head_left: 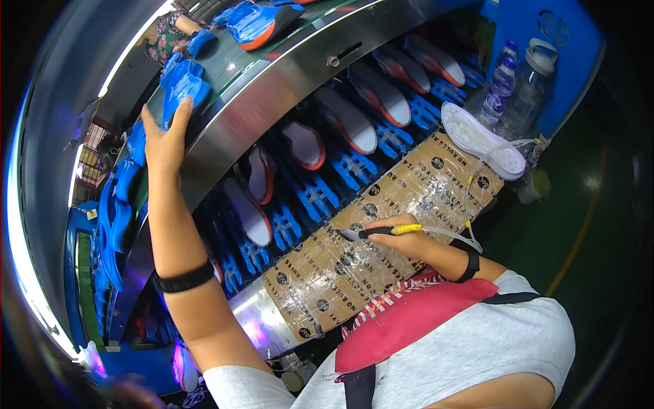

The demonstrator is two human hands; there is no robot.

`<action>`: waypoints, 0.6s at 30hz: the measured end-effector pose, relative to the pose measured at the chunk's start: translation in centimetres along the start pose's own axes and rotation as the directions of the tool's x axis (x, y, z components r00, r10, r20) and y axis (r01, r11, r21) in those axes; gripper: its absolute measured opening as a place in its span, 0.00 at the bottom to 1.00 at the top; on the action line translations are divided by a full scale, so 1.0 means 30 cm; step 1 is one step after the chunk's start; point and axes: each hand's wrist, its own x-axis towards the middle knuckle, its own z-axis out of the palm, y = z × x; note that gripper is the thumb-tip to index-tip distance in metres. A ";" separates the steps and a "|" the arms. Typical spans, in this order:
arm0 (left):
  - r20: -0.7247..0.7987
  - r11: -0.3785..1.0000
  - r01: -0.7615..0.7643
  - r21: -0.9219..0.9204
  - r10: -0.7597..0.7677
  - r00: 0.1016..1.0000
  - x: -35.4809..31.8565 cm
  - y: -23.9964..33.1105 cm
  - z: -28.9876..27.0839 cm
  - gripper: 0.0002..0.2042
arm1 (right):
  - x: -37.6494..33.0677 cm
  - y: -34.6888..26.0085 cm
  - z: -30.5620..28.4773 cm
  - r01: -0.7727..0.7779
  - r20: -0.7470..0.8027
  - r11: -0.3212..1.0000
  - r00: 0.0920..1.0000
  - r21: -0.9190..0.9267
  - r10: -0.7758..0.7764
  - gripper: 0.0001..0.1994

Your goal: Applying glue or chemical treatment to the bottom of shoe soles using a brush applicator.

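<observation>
My left hand (163, 143) reaches up to the belt at the far left, thumb and fingers spread around the near end of a blue shoe piece (185, 85) with a glossy, wet-looking surface. The thumb lies against its edge; a firm grip does not show. In my right hand (402, 238) is a brush (378, 232) with a black handle, yellow tape and a pale tip. A thin clear tube (453, 235) runs near its taped end. The brush is over a cardboard-covered ledge (320, 273) wrapped in clear film and printed tape.
Several grey soles with red or white rims (347, 119) stand on blue racks (354, 167) below the metal rail (286, 99). A white sole holding pale material (480, 140), a plastic bottle (501, 88) and a clear jug (531, 88) are at right. Another person (163, 37) is beyond the belt.
</observation>
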 end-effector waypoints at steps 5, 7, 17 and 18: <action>0.188 0.993 -0.018 -0.120 0.040 0.981 0.100 0.012 0.084 0.50 | 0.005 0.039 -0.008 0.005 0.012 0.999 1.000 -0.034 -0.004 0.12; 0.192 0.996 -0.070 -0.063 0.081 0.978 0.134 0.023 0.093 0.50 | -0.005 0.020 -0.005 -0.065 0.009 0.996 0.998 -0.060 0.066 0.12; -0.369 0.783 -0.400 0.476 0.590 0.718 -0.048 -0.088 -0.116 0.28 | 0.001 0.030 0.009 -0.048 0.041 0.999 0.998 -0.027 0.049 0.12; -0.419 0.768 -0.396 0.503 0.617 0.666 -0.072 -0.120 -0.172 0.26 | 0.003 0.037 0.007 -0.070 0.024 0.998 0.997 0.007 0.070 0.12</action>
